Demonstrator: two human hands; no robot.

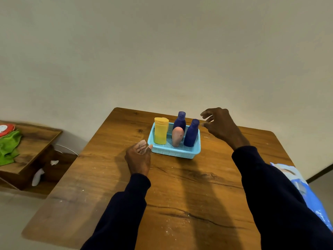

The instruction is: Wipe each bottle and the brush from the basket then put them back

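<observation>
Basket (175,154) sitting mid-frame on table (180,195), holding yellow bottle (161,131), two blue bottles (179,121) (191,134) and peach brush (177,137). Left hand (138,156) lying loosely curled and empty at basket's lower-left corner. Right hand (219,124) hovering upper right, fingers apart and empty. Green cloth (9,147) lying far left. Wiping likely all remaining.

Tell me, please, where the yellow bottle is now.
In the head view, the yellow bottle stands upright at the left end of the blue basket, left of the peach-coloured object, just beyond the left hand.
</observation>
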